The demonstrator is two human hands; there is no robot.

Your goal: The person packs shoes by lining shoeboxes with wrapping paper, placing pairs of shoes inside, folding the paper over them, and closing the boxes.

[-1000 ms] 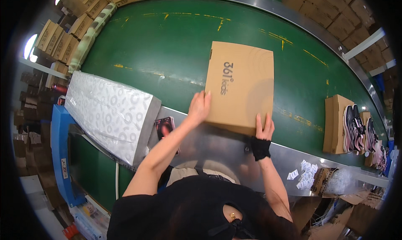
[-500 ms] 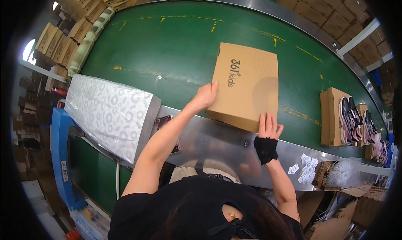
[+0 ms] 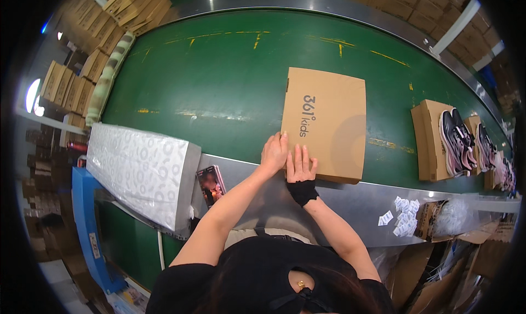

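Note:
A closed brown cardboard shoebox (image 3: 334, 122) with dark print on its lid lies on the green belt, its front side over the metal edge. My left hand (image 3: 274, 152) is closed on the box's near left corner, its fingertips along the left edge. Right beside it, my right hand (image 3: 301, 165), with a black wrist band, rests on the lid near the same corner, fingers stretched out. Both thumbs are hard to make out.
At left lies a stack of patterned white paper (image 3: 139, 171) in clear plastic, near a blue frame (image 3: 90, 226). Dark printed cards (image 3: 211, 184) lie beside it. Small white packets (image 3: 406, 218) sit on the metal edge. Shoes (image 3: 456, 141) lean on open boxes at right.
My right hand has moved left from the box's near right corner to its near left corner. My left hand has slid nearer along the left edge.

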